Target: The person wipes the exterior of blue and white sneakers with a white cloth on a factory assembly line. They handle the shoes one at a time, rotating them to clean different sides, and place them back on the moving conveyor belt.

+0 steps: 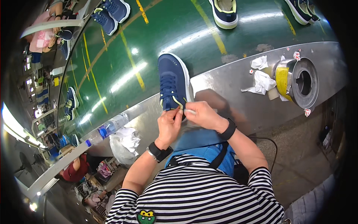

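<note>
- The green belt (164,22) runs past the worktop's far edge; other shoes (226,19) stand on it well apart, which we take as a way to keep them from mixing.
- The worktop (227,82), a narrow metal strip, lies between us and the belt, probably as a ledge to work on.
- The shoe (174,80) crosses the worktop's far edge, toe over the belt and heel toward us; we judge it is turned so to bring the collar (175,107) within easy reach of both hands.
- The reel (295,87) sits near the worktop's near edge, well to the right, likely to leave room around the shoe.
- The bag (125,143) is at the near edge, on the left; whether it hangs there, we cannot tell.
- At the collar, the left hand (169,125) has its fingers pinched on the shoe, seemingly to steady it; the right hand (205,115) has its fingers curled closed just beside.
- The bottles (117,122) lie toward the left end, apparently out of the way.
- The crumpled paper (263,83) lies beside the reel.
- A pale bit (191,111) shows at the right fingers; we cannot tell whether they grip it.
</note>
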